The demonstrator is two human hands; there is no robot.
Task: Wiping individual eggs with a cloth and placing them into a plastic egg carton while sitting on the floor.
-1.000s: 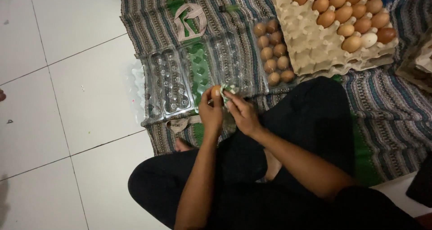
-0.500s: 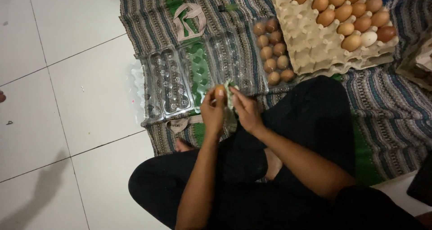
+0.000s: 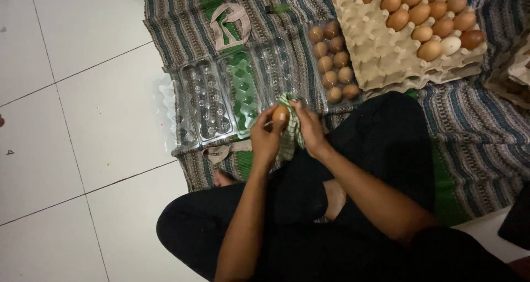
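Now the left hand pinches a brown egg between its fingertips, holding it up above the person's crossed legs. Just beside it, the right hand is closed on a green checked cloth, and this cloth touches the egg. On the striped mat in front lie clear plastic egg cartons, open and without eggs, and one clear carton with brown eggs. Further right stands a cardboard egg tray, partly filled with brown eggs and one pale egg. The floor is of white tiles
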